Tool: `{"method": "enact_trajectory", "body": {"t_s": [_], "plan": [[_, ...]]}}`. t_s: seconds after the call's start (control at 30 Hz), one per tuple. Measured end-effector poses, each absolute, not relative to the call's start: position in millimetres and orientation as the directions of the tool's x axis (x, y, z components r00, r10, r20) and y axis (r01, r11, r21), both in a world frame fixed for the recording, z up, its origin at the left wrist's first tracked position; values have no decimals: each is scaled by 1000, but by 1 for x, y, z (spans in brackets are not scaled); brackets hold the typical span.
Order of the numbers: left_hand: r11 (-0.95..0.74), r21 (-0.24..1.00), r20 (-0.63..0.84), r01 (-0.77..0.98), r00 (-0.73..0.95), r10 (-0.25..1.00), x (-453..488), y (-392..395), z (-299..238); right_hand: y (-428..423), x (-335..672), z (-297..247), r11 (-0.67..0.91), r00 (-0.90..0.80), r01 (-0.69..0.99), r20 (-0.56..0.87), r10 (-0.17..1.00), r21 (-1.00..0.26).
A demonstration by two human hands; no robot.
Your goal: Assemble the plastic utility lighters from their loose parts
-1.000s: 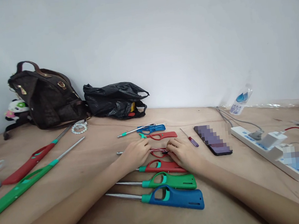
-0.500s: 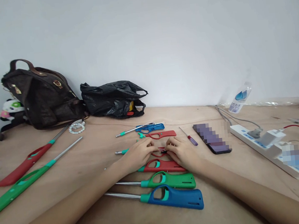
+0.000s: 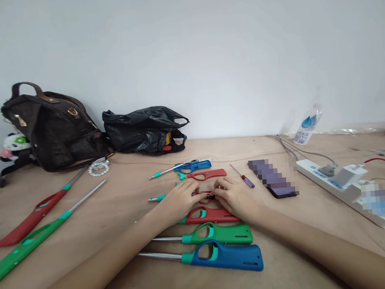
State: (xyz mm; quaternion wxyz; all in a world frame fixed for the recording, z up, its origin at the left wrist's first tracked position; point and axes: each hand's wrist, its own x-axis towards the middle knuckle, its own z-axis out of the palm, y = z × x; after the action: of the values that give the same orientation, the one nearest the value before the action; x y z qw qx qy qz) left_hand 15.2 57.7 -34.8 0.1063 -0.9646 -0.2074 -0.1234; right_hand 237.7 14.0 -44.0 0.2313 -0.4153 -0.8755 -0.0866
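Note:
My left hand (image 3: 180, 200) and my right hand (image 3: 234, 196) meet over a red lighter casing (image 3: 212, 200), partly hidden under the fingers. Right-hand fingers pinch a small black part (image 3: 210, 196) at the casing. The left fingers are closed beside it; what they hold is hidden. A metal tube with a turquoise collar (image 3: 161, 197) sticks out left of my left hand. Nearer me lie a red gas lighter (image 3: 216, 214), a green one (image 3: 233, 234) and a blue one (image 3: 237, 257). Beyond the hands are a red casing half (image 3: 212, 174) and an opened blue lighter (image 3: 199, 165).
A screwdriver (image 3: 248, 181) and a phone (image 3: 278, 184) lie to the right, before a power strip (image 3: 340, 194) with cables. Two long lighters, red (image 3: 26, 224) and green (image 3: 22, 251), lie left. A backpack (image 3: 55, 130), black plastic bag (image 3: 140, 131) and bottle (image 3: 308, 126) stand along the wall.
My left fingers have moved a little right and down, closer to the black part and my right fingers. My right hand stays almost in place. The view has tilted slightly.

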Motion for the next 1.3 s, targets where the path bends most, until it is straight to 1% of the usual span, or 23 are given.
{"method": "enact_trajectory", "body": {"t_s": [0.1, 0.2, 0.7, 0.93, 1.17, 1.3], "plan": [[-879, -198, 258, 434, 888, 380, 15, 56, -32, 14, 237, -44, 641, -548, 767, 485, 682, -36], [-876, -208, 251, 435, 889, 382, 15, 56, -31, 14, 236, -43, 639, -549, 769, 484, 682, -27], [-886, -134, 272, 444, 876, 398, 15, 55, -31, 15, 236, -43, 637, -553, 770, 470, 688, -25], [-902, -46, 287, 430, 870, 400, 15, 57, -32, 18, 237, -46, 646, -551, 760, 466, 693, -62], [-869, 156, 340, 469, 800, 493, 14, 54, -27, 17, 237, -46, 642, -521, 754, 471, 712, -137], [-860, 169, 365, 481, 780, 508, 14, 53, -26, 17, 239, -47, 629, -514, 770, 478, 712, -109]]}}
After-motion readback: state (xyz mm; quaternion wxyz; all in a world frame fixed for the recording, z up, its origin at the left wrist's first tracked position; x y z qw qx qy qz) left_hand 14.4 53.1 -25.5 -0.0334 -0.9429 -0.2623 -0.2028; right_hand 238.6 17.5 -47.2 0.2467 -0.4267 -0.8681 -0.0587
